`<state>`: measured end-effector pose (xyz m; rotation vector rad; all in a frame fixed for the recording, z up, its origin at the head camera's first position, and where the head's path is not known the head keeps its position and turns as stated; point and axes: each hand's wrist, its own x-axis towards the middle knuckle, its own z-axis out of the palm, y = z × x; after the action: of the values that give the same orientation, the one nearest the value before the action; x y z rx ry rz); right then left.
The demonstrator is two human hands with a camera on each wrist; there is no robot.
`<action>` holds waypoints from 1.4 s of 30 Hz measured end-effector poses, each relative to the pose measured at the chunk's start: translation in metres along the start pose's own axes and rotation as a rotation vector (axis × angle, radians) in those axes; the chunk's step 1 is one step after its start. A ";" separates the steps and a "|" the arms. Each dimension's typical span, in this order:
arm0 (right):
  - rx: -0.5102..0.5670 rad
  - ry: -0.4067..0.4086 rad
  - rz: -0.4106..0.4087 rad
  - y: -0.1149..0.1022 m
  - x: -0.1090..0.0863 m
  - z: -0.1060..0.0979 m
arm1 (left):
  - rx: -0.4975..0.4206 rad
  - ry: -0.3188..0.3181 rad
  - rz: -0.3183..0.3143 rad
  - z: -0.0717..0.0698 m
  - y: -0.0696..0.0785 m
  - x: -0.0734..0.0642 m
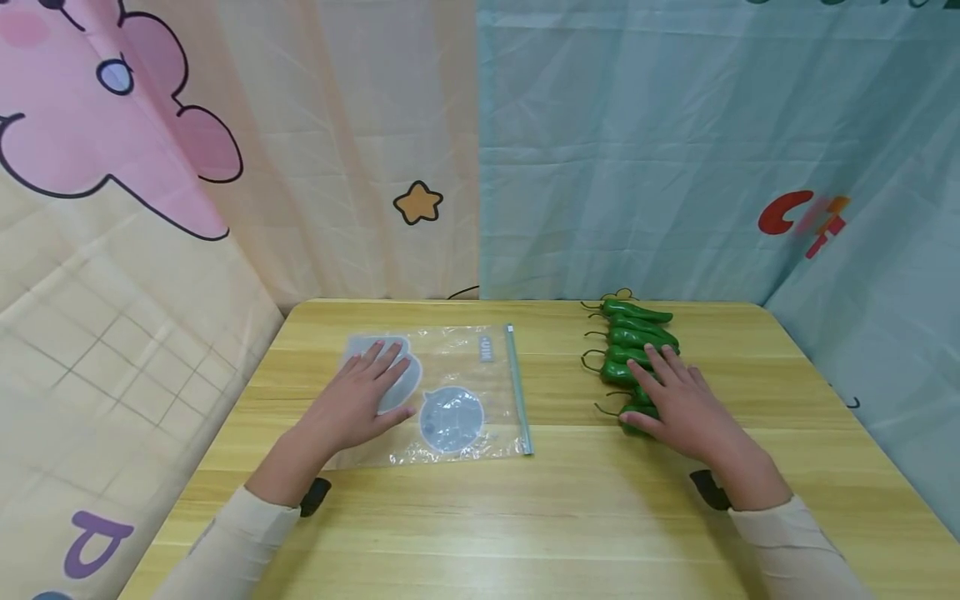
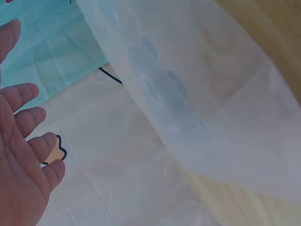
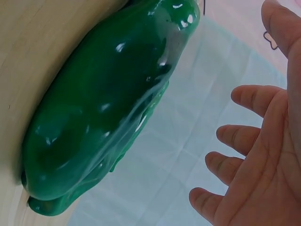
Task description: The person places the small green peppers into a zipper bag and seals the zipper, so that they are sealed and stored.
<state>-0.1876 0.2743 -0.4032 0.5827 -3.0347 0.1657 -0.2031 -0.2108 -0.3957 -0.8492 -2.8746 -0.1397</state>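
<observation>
left hand [image 1: 357, 402] over bag [image 1: 452, 419], right hand [image 1: 681, 408] over peppers [image 1: 628, 337]. both have fingers spread, gripping nothing. bag lies flat on counter [image 1: 495, 529].

Bench [image 1: 480, 533], one, pale yellow wood-grain top with darker streaks, rounded far corners, lit softly with a faint sheen. Far hangings, two, creased fabric, meeting along a vertical line: cream cloth [image 1: 360, 108] at left, printed with an orange star [image 1: 418, 203]; pale teal cloth [image 1: 622, 150] at right, bearing a red curved motif [image 1: 785, 212]. Left side, cream hanging [image 1: 52, 450] with grid lines [image 1: 105, 337], pink cartoon figure [image 1: 82, 108] at far end, purple motif [image 1: 96, 533] at near end.
</observation>
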 end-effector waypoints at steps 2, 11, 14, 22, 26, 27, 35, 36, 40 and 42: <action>-0.006 -0.006 -0.001 -0.001 0.001 0.000 | -0.008 0.002 0.009 -0.001 0.002 0.003; -0.020 -0.017 -0.009 -0.007 0.003 -0.002 | -0.019 -0.015 0.051 0.004 0.009 0.013; -0.026 -0.010 -0.024 -0.008 0.003 -0.002 | -0.042 -0.013 0.056 0.007 0.011 0.017; -0.060 0.002 -0.069 -0.011 0.006 -0.001 | -0.101 -0.043 0.068 0.015 0.018 0.029; -0.054 -0.003 -0.073 -0.013 0.007 -0.001 | -0.122 -0.061 0.080 0.016 0.022 0.036; -0.052 -0.001 -0.076 -0.014 0.008 0.000 | -0.123 -0.064 0.084 0.017 0.024 0.038; -0.051 0.016 -0.099 -0.014 0.012 0.004 | -0.161 -0.102 0.109 0.018 0.035 0.054; -0.047 0.016 -0.101 -0.014 0.013 0.005 | -0.168 -0.112 0.114 0.018 0.037 0.056; -0.038 0.013 -0.102 -0.016 0.015 0.007 | -0.175 -0.145 0.137 0.020 0.042 0.063; -0.032 0.009 -0.098 -0.018 0.016 0.007 | -0.172 -0.152 0.142 0.020 0.045 0.065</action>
<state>-0.1957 0.2513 -0.4075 0.7241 -2.9857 0.1156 -0.2349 -0.1355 -0.4029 -1.1389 -2.9604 -0.3243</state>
